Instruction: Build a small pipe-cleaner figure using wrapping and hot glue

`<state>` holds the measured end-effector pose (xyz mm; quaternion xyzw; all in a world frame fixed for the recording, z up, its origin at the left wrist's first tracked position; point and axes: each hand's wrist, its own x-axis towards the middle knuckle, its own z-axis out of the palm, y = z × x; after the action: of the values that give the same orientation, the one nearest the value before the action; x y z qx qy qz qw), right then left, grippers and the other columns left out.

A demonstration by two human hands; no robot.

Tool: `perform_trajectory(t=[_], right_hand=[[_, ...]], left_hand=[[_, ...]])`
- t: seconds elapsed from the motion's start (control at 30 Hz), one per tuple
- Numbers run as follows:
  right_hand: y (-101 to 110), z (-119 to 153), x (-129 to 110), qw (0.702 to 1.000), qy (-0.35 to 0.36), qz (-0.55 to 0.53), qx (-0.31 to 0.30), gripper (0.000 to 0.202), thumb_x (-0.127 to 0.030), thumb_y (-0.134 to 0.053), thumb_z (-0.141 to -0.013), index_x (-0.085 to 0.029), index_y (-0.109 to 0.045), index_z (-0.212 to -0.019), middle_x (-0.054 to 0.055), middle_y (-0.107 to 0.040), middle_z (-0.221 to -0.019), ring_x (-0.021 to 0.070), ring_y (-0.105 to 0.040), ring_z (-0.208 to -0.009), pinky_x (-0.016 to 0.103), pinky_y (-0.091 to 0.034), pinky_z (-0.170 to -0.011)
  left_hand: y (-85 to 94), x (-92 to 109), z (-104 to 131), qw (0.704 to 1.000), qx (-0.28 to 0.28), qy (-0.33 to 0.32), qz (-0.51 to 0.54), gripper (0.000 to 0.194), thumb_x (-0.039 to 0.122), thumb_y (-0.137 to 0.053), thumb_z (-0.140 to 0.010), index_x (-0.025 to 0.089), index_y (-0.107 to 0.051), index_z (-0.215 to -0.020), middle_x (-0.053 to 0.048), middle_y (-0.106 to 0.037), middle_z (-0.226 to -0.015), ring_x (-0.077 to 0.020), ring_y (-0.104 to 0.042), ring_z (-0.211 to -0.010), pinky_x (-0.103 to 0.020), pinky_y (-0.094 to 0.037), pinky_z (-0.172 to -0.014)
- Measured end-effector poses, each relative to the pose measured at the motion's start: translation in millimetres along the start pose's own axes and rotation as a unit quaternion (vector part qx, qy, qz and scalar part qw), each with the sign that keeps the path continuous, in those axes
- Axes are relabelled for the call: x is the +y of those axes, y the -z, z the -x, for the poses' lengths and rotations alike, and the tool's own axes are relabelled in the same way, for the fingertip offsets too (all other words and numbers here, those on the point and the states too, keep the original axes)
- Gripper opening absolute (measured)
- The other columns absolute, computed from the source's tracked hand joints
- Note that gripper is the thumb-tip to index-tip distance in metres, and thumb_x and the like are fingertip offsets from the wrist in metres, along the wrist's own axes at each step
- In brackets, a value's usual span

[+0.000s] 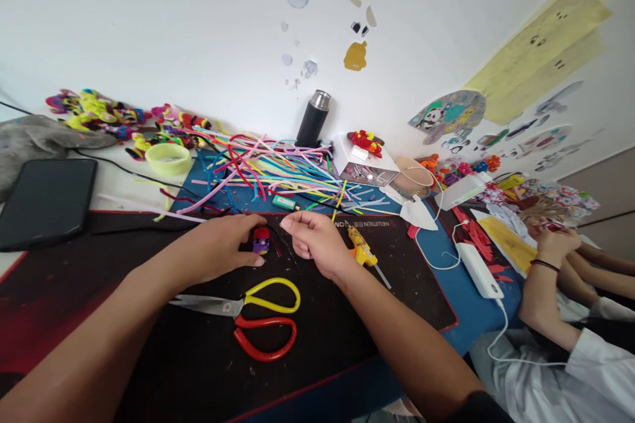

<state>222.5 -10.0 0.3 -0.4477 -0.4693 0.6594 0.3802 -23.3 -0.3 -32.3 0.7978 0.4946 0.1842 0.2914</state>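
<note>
Over the dark mat (342, 324), my left hand (218, 244) curves around a small red, yellow and purple fuzzy piece (260, 242). Its thumb and fingers are apart, with the piece between them. My right hand (315, 241) is closed in a pinch just to the right; what its fingertips hold is too small to make out. A thin dark strand (292, 253) runs down beside them. A black pipe cleaner (149, 230) stretches left from behind my left hand. Scissors (231, 307) with one yellow and one red handle lie open nearer me.
A yellow glue gun (364, 248) lies right of my hand. Behind are many coloured pipe cleaners (258, 165), a green box (285, 202), a black thermos (313, 119) and fuzzy figures (99, 109). A phone (47, 201) lies left. A white power strip (479, 269) and another person's arm (548, 277) are right.
</note>
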Motion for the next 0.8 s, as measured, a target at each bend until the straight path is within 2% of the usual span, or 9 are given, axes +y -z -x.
perform_trajectory(t=[0.13, 0.23, 0.33, 0.5, 0.8], right_hand=[[-9, 4, -2, 1.000, -0.005, -0.027, -0.003, 0.052, -0.061, -0.101, -0.074, -0.021, -0.072, -0.090, -0.013, -0.044, -0.052, 0.0069, -0.031, -0.046, 0.024, -0.020, -0.047], [-13, 5, 0, 0.999, -0.002, -0.033, -0.006, 0.052, -0.061, -0.101, -0.075, -0.021, -0.071, -0.090, -0.013, -0.043, -0.052, 0.0069, -0.030, -0.045, 0.025, -0.018, -0.047], [-15, 6, 2, 0.999, -0.003, -0.034, -0.014, 0.053, -0.062, -0.101, -0.076, -0.020, -0.072, -0.091, -0.013, -0.043, -0.053, 0.0071, -0.031, -0.046, 0.025, -0.018, -0.047], [-17, 6, 4, 1.000, 0.001, -0.019, -0.022, 0.049, -0.062, -0.098, -0.079, -0.022, -0.071, -0.088, -0.012, -0.045, -0.054, 0.0075, -0.033, -0.046, 0.026, -0.022, -0.047], [-14, 13, 6, 0.999, 0.011, -0.008, -0.039, 0.045, -0.060, -0.092, -0.086, -0.022, -0.070, -0.093, -0.013, -0.049, -0.053, 0.0078, -0.034, -0.045, 0.026, -0.026, -0.047]], left_hand=[[19.5, 15, 0, 0.996, 0.076, -0.014, 0.043, 0.046, 0.061, -0.080, -0.089, 0.030, -0.081, -0.123, -0.006, -0.083, -0.101, -0.0317, -0.078, -0.092, -0.039, -0.056, -0.082], [31.2, 36, 2, 0.991, 0.060, -0.035, 0.117, 0.043, 0.067, -0.075, -0.095, 0.028, -0.081, -0.109, -0.002, -0.077, -0.086, -0.0250, -0.070, -0.076, -0.034, -0.054, -0.072], [33.2, 50, 5, 0.986, 0.049, -0.047, 0.154, 0.040, 0.065, -0.072, -0.098, 0.026, -0.080, -0.100, -0.001, -0.074, -0.080, -0.0222, -0.067, -0.072, -0.032, -0.051, -0.067], [27.7, 48, 5, 0.986, 0.075, -0.053, 0.138, 0.035, 0.059, -0.070, -0.099, 0.026, -0.081, -0.091, 0.000, -0.074, -0.077, -0.0202, -0.064, -0.068, -0.031, -0.047, -0.067], [27.8, 48, 4, 0.982, 0.068, -0.050, 0.168, 0.031, 0.054, -0.072, -0.099, 0.027, -0.084, -0.090, -0.001, -0.081, -0.084, -0.0218, -0.071, -0.075, -0.032, -0.049, -0.071]])
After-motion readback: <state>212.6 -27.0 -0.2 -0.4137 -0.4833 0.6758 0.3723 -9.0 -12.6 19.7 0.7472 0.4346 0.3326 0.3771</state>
